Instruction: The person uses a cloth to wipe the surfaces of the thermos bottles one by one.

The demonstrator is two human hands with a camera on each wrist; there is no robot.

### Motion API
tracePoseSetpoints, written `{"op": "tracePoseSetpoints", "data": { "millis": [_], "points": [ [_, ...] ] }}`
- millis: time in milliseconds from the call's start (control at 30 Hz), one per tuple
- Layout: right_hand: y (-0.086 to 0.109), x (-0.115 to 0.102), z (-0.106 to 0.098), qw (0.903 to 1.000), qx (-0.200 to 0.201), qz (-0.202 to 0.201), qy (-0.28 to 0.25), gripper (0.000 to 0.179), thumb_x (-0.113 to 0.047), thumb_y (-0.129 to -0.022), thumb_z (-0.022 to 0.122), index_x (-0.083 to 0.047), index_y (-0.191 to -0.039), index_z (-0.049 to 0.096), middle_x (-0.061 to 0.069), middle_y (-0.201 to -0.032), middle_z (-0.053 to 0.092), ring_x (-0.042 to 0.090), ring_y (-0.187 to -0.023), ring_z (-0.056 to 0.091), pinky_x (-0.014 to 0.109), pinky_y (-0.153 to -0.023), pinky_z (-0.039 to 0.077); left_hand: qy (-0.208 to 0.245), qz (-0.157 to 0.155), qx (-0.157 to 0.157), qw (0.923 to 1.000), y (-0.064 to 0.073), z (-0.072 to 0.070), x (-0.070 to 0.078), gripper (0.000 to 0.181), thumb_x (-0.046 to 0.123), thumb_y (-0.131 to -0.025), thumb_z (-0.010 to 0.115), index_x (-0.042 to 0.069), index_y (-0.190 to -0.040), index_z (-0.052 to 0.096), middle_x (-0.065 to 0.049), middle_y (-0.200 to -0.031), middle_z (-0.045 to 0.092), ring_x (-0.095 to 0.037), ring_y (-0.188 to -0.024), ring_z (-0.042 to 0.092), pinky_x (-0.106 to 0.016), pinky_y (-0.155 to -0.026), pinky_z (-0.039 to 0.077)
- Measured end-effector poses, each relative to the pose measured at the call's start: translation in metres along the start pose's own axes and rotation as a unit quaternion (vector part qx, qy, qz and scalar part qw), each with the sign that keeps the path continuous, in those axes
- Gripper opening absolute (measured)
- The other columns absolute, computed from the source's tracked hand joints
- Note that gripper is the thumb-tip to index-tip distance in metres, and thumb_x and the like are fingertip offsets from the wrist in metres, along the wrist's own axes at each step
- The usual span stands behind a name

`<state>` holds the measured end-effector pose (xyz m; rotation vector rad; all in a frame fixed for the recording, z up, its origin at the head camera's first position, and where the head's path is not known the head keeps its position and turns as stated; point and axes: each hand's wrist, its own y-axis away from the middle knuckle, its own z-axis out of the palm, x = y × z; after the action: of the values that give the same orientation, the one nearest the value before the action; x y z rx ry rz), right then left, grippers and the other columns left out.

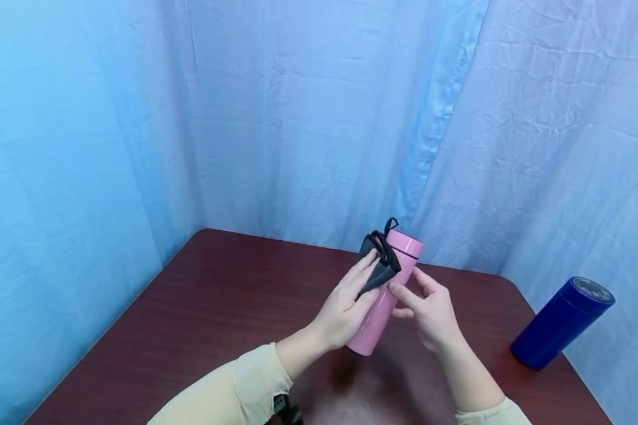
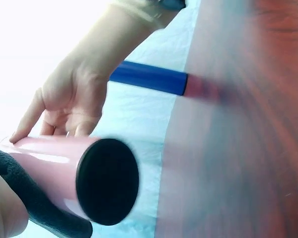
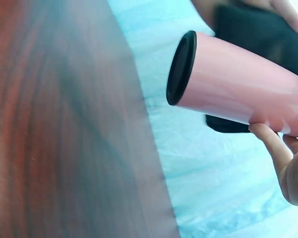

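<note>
A pink thermos bottle [image 1: 374, 321] is held tilted above the table, its black base [image 2: 108, 181] facing the left wrist camera. My left hand [image 1: 341, 310] grips a folded dark grey cloth [image 1: 381, 274] with black edging and a small loop, and presses it against the bottle's side. In the right wrist view the cloth [image 3: 233, 32] lies behind the bottle [image 3: 238, 74]. With thumb and fingers my right hand [image 1: 435, 313] holds the bottle from the other side, below its lid. Some left fingertips are hidden by the cloth.
A dark blue thermos bottle [image 1: 558, 324] with a round top stands near the right edge of the brown wooden table [image 1: 218, 295]. Light blue curtains [image 1: 298, 118] hang behind and on both sides. A black strap piece [image 1: 287, 408] sits by the left sleeve.
</note>
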<state>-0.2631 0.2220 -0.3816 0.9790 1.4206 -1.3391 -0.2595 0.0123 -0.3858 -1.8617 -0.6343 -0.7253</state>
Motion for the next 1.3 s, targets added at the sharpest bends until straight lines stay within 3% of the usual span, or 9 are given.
{"op": "tracePoseSetpoints", "data": {
  "millis": [167,367,433,567,733,867,1033,1200,1300],
  "points": [
    [0.006,0.003,0.006,0.9993,-0.035,-0.009,-0.013,0.052,0.001,-0.097,0.066,0.002,-0.146,0.051,0.012,-0.120,0.070,0.026,-0.095,0.073,0.049,-0.065,0.059,0.078,-0.049,0.010,0.9957,-0.012,-0.005,-0.006,0.052,0.024,-0.110,0.043,0.016,-0.160,0.034,0.007,-0.164,0.029,-0.010,-0.147,0.031,-0.039,-0.115,0.034],
    [0.005,-0.007,-0.001,0.9984,-0.012,-0.038,-0.041,0.044,0.004,-0.098,0.062,0.004,-0.141,0.055,0.013,-0.117,0.068,0.024,-0.093,0.072,0.048,-0.064,0.060,0.140,-0.125,-0.010,0.9822,0.002,-0.006,-0.012,0.048,0.033,-0.111,0.040,0.020,-0.157,0.041,-0.001,-0.148,0.054,-0.014,-0.128,0.055,-0.037,-0.105,0.044],
    [0.003,-0.013,-0.004,0.9985,0.016,-0.035,-0.039,0.043,0.001,-0.099,0.063,0.002,-0.142,0.055,0.013,-0.119,0.066,0.024,-0.095,0.071,0.047,-0.064,0.060,0.127,-0.116,-0.017,0.9850,0.009,-0.004,-0.012,0.048,0.030,-0.111,0.042,0.018,-0.157,0.041,0.001,-0.152,0.049,-0.013,-0.135,0.049,-0.036,-0.110,0.040],
    [-0.003,-0.019,-0.012,0.9968,0.071,-0.005,-0.035,0.047,-0.010,-0.100,0.067,-0.001,-0.144,0.055,0.012,-0.122,0.062,0.020,-0.097,0.070,0.044,-0.064,0.060,0.062,-0.045,-0.029,0.9966,0.021,-0.001,-0.008,0.051,0.021,-0.109,0.045,0.013,-0.158,0.037,0.003,-0.163,0.033,-0.012,-0.148,0.030,-0.038,-0.117,0.030],
    [-0.007,-0.015,-0.013,0.9938,0.097,0.033,-0.042,0.054,-0.019,-0.098,0.071,-0.001,-0.146,0.052,0.008,-0.121,0.061,0.016,-0.099,0.069,0.045,-0.065,0.060,-0.008,-0.003,-0.039,0.9992,0.017,0.001,-0.002,0.052,0.024,-0.108,0.047,0.015,-0.158,0.038,0.006,-0.166,0.026,-0.015,-0.152,0.023,-0.044,-0.119,0.027],
    [-0.005,-0.007,-0.006,0.9940,0.090,0.047,-0.040,0.055,-0.016,-0.098,0.071,0.001,-0.146,0.051,0.007,-0.119,0.064,0.019,-0.101,0.070,0.048,-0.064,0.060,-0.030,-0.020,-0.044,0.9984,0.005,0.003,-0.004,0.053,0.027,-0.108,0.045,0.014,-0.159,0.036,0.004,-0.167,0.024,-0.016,-0.152,0.022,-0.046,-0.119,0.026],
    [0.000,-0.004,-0.002,0.9935,0.083,0.060,-0.050,0.052,-0.014,-0.097,0.072,0.000,-0.144,0.053,0.008,-0.118,0.064,0.021,-0.101,0.070,0.050,-0.064,0.060,0.003,-0.057,-0.039,0.9976,-0.004,0.003,-0.013,0.054,0.028,-0.109,0.044,0.012,-0.160,0.033,0.001,-0.165,0.029,-0.013,-0.148,0.030,-0.041,-0.117,0.031],
    [0.000,-0.010,-0.007,0.9913,0.095,0.057,-0.071,0.046,-0.014,-0.098,0.071,-0.002,-0.140,0.056,0.009,-0.117,0.063,0.021,-0.097,0.071,0.049,-0.064,0.060,0.018,-0.089,-0.046,0.9948,0.005,0.000,-0.017,0.050,0.032,-0.110,0.043,0.017,-0.157,0.041,0.001,-0.152,0.048,-0.011,-0.134,0.048,-0.036,-0.111,0.040],
    [-0.004,-0.013,-0.013,0.9896,0.104,0.055,-0.083,0.047,-0.016,-0.098,0.070,-0.003,-0.141,0.055,0.008,-0.120,0.062,0.021,-0.098,0.071,0.048,-0.066,0.060,-0.009,-0.071,-0.051,0.9961,0.015,-0.001,-0.018,0.050,0.029,-0.109,0.044,0.016,-0.157,0.041,0.001,-0.154,0.046,-0.011,-0.136,0.046,-0.036,-0.112,0.039]
  ]
}}
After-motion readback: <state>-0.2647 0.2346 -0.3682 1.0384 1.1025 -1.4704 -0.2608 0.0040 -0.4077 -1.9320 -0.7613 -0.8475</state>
